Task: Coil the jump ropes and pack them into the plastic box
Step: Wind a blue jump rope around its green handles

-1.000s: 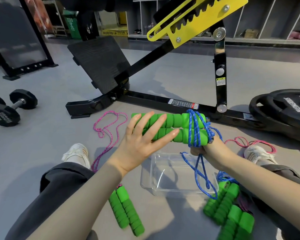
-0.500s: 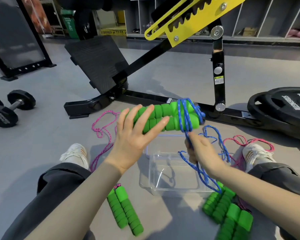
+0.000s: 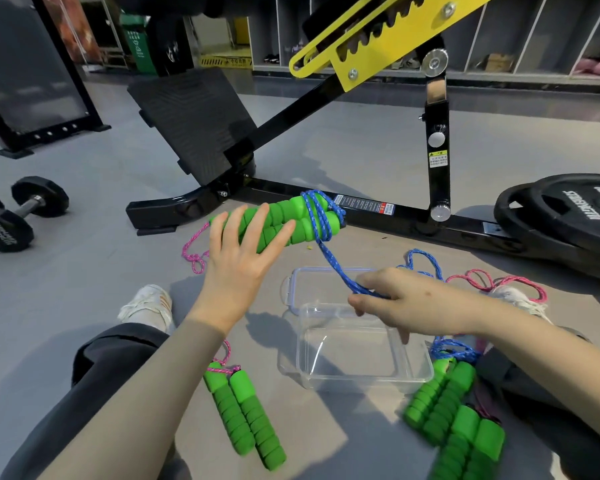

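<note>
My left hand (image 3: 238, 268) holds a pair of green foam handles (image 3: 291, 223) up above the floor, fingers spread straight across them, thumb hidden. Blue rope (image 3: 321, 211) is wound around the handles' right end. One strand runs down to my right hand (image 3: 406, 306), which pinches it over the clear plastic box (image 3: 305, 344). The box sits open on the floor between my legs and holds nothing. A pink-roped pair of green handles (image 3: 243, 407) lies left of the box. More green handles (image 3: 454, 420) with rope lie to its right.
A black bench frame (image 3: 326, 195) with a yellow bracket stands just beyond the box. Weight plates (image 3: 568, 216) lie at the right and dumbbells (image 3: 18, 216) at the left. The clear lid (image 3: 291, 282) lies behind the box. Loose pink rope (image 3: 492, 282) trails by my right shoe.
The handles tilted and shifted left in my left hand. My right hand dropped from under them to over the box, drawing a blue strand out taut.
</note>
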Tool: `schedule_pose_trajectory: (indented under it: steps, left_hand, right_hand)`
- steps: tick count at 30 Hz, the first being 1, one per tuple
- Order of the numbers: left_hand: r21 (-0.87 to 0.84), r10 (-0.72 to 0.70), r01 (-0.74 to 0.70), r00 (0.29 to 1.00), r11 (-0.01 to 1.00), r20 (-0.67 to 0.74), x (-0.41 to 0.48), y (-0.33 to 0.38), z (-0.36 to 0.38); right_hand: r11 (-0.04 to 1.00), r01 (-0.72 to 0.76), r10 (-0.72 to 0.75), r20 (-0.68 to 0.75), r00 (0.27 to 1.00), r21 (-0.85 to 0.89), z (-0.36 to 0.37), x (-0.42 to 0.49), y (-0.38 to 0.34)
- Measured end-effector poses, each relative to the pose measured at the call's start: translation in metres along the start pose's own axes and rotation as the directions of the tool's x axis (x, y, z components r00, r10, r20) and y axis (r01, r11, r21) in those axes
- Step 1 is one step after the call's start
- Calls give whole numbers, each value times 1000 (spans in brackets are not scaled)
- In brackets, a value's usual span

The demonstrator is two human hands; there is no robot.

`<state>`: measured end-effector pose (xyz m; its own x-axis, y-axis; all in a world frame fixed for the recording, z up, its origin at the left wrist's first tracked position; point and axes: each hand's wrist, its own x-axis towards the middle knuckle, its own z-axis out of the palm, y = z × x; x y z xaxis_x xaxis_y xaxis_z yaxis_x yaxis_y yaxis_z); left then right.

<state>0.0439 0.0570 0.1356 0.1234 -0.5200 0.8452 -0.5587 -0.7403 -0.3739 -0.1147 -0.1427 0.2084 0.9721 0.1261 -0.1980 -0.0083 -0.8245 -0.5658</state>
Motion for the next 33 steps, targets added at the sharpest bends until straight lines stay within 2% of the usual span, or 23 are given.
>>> schedule_pose_trajectory:
  steps: [6, 13, 15, 18, 20, 26, 33]
  left_hand:
    - [2, 43, -43, 999, 999, 19, -1, 6, -1]
    - [4, 68, -68, 998, 998, 4, -2, 7, 2]
    - [-10, 86, -86, 996, 996, 26, -3, 9, 1]
    - [-31, 123, -123, 992, 992, 6, -2, 14, -1]
    - [-57, 154, -155, 988, 986, -17, -2, 18, -2]
    - [-137, 281, -290, 956, 947, -83, 6, 31, -12]
    - [-171, 299, -327, 939, 930, -170, 22, 48, -31]
  right_hand:
    - [992, 121, -122, 33, 992, 42, -36, -11, -4]
    - [974, 170, -189, 118, 975, 149, -66, -31, -11]
    - [955, 234, -244, 36, 969, 184, -70, -35, -13]
    - [920, 353, -313, -222, 923, 169, -73, -34, -13]
    - [903, 382, -305, -334, 892, 198, -74, -31, -11]
    - [877, 414, -276, -450, 849, 243, -70, -23, -5]
    - [854, 439, -223, -567, 793, 278, -76, -13, 5]
